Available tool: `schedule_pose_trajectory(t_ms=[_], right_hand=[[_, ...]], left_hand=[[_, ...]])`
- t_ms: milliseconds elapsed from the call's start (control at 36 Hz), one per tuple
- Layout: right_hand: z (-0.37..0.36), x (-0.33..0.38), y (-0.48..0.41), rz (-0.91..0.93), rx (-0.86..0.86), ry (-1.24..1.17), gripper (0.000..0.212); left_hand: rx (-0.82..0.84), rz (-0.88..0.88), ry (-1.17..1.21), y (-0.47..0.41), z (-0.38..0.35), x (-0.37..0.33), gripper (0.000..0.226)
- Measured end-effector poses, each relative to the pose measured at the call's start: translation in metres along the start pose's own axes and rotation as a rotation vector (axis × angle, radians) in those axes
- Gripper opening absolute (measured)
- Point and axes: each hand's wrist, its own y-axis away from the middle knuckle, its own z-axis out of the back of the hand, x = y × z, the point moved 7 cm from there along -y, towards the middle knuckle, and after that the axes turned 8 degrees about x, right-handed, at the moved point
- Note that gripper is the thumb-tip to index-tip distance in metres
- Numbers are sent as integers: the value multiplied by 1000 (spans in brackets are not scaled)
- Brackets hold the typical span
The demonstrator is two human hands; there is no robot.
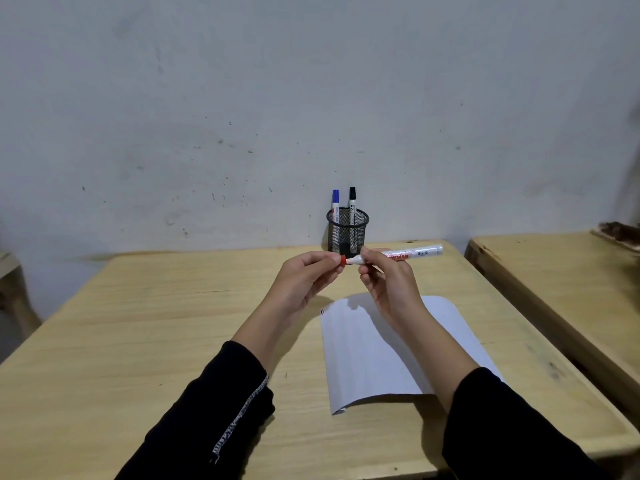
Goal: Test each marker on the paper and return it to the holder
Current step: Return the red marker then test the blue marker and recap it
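Fingertips of left hand pinch red cap; right hand closed round white marker.
Marker lies approx. level above table, barrel sticking out past right hand, cap end btwn both hands. Paper below on table. Mesh holder behind w/ blue marker & black marker upright inside.

Single view, head-worn, wide-angle. Looks forward and down over a wooden table toward a grey wall. Both forearms enter from the bottom edge, close to the lens; table's far edge meets the wall mid-frame
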Motion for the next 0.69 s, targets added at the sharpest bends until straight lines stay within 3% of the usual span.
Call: schedule_pose_trajectory(t_ms=[444, 583, 694], right_hand=[[-19, 2, 2, 110, 133, 34, 20], [-21, 9, -1, 74, 171, 119, 14], [-5, 32, -9, 118, 46, -96, 12]], left_hand=[[94, -42, -123, 4, -6, -13, 9], [40, -84, -170, 1, 1, -20, 9], [-46, -169, -128, -4, 5, -37, 10]])
